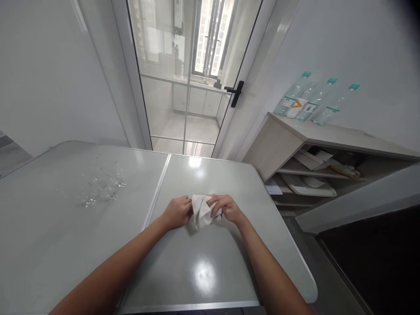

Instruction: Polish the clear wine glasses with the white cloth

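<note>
While the right hand (229, 207) grips a crumpled white cloth (201, 211), its fingers bent over it, the left hand (179, 211) is curled at the cloth's left edge; whether it pinches the fabric, I cannot tell. The cloth is between both hands, at the right section of the grey tabletop (177, 267). Clear water (106, 189) lies in patches on the left section.
</note>
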### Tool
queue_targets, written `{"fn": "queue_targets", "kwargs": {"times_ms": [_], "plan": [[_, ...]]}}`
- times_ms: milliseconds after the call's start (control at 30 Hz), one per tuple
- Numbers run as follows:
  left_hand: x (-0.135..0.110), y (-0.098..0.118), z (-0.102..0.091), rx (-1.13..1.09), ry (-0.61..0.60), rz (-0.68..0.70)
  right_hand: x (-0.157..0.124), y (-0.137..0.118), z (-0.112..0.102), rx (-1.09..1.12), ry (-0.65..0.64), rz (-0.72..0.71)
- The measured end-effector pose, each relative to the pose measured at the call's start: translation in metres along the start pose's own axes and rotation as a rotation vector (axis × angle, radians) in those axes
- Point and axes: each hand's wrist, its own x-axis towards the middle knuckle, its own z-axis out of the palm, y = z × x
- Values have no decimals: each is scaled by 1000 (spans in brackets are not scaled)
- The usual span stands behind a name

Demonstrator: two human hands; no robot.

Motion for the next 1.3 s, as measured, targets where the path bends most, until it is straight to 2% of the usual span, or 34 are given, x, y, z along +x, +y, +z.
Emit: {"fn": "queue_targets", "kwargs": {"times_ms": [133, 200, 267, 333, 433, 533, 633, 667, 733, 867, 933, 1000, 1067, 1167, 1233, 1300], "plan": [[0, -1, -5, 99, 55, 9, 3, 2, 16, 203, 233, 277], [1, 0, -8, 121, 40, -12, 5, 6, 24, 343, 267, 427], [2, 1, -8, 125, 27, -20, 7, 11, 27, 383, 283, 493], [2, 2, -7, 125, 14, -21, 7, 16, 25, 310, 343, 446], [1, 0, -2, 90, 3, -66, 6, 20, 16, 135, 384, 231], [-2, -5, 3, 42, -19, -110, 2, 16, 6, -58, 209, 27], [-4, -8, 4, 46, -10, -83, 1, 7, 3, -193, 44, -64], [-4, -7, 3, 53, 6, -73, 2, 5, 3, -194, 40, -64], [-3, -5, 2, 62, 37, -72, 4, 4, 6, -142, 120, -11], [0, 1, -1, 83, 47, -100, 8, 13, 18, 131, 343, 266], [0, 1, -1, 95, 35, -133, 9, 20, 23, 274, 396, 404], [0, -1, 1, 104, 13, -158, 10, 27, 25, 327, 429, 446], [0, -3, 2, 112, -29, -159, 10, 30, 24, 269, 463, 365], [-1, -5, 3, 108, -92, -177, 8, 27, 18, 63, 448, 112], [-1, -6, 3, 91, -107, -181, 5, 20, 13, -83, 328, -37], [-2, -7, 2, 72, -89, -137, 3, 13, 9, -177, 176, -109]]}}
